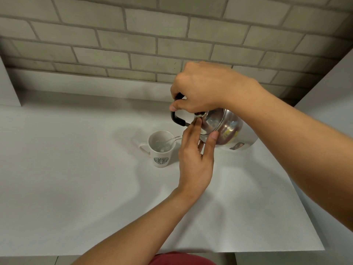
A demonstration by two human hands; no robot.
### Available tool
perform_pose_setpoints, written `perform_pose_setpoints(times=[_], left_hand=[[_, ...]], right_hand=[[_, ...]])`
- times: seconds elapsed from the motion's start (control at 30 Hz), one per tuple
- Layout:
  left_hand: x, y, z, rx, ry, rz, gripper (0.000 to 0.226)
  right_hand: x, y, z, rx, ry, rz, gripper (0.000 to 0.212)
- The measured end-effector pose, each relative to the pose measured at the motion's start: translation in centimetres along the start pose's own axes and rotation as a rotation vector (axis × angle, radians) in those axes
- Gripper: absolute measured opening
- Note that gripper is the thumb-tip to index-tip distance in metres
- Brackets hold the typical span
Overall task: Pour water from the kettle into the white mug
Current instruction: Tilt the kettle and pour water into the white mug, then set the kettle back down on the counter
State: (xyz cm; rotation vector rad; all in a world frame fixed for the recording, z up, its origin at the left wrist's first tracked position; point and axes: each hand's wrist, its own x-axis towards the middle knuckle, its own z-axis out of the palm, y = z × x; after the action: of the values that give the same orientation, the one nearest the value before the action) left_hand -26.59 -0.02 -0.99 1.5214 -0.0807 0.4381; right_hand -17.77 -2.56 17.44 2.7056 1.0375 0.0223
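right hand [200,87] grips tilted kettle [225,129] handle; left hand [194,155] open against lid; water entering white mug [160,148]

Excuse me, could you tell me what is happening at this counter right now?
A person is pouring water from a steel kettle into a white mug standing on the white counter. The right hand tilts the kettle by its black handle, while the left hand steadies the lid. A thin stream is landing in the mug.

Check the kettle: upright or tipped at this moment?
Tipped. The kettle leans toward the white mug, a stream of water arcing into it; right hand grips the handle, left hand steadies the lid.
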Motion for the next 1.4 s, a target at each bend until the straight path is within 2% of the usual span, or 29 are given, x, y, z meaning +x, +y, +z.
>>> perform_pose_setpoints(times=[0.5,0.7,1.03,1.1,1.23,1.33,1.4], left_hand=[[-0.1,-0.4,-0.6,0.109,-0.006,0.015,0.050],[-0.3,-0.6,-1.8,0.176,-0.117,-0.021,0.055],[0.3,-1.2,-3.5,0.440,-0.270,0.104,0.054],[0.5,-1.1,-4.1,0.423,-0.262,0.141,0.044],[1.6,-0.8,-5.2,0.311,-0.119,0.186,0.017],[3.5,0.2,-5.5,0.289,-0.064,0.183,0.020],[5.0,1.0,-5.3,0.344,-0.141,0.188,0.036]], right_hand=[[0.0,0.0,0.7,0.040,0.016,0.011,0.041],[-0.8,0.8,1.9,0.136,0.063,0.031,0.043],[-4.8,3.0,5.9,0.377,0.337,0.150,0.045],[-5.7,3.3,6.7,0.426,0.403,0.185,0.043],[-7.5,4.2,8.0,0.530,0.525,0.286,0.035],[-8.9,4.7,8.6,0.581,0.591,0.326,0.030],[-9.7,4.8,9.1,0.627,0.621,0.346,0.028]])
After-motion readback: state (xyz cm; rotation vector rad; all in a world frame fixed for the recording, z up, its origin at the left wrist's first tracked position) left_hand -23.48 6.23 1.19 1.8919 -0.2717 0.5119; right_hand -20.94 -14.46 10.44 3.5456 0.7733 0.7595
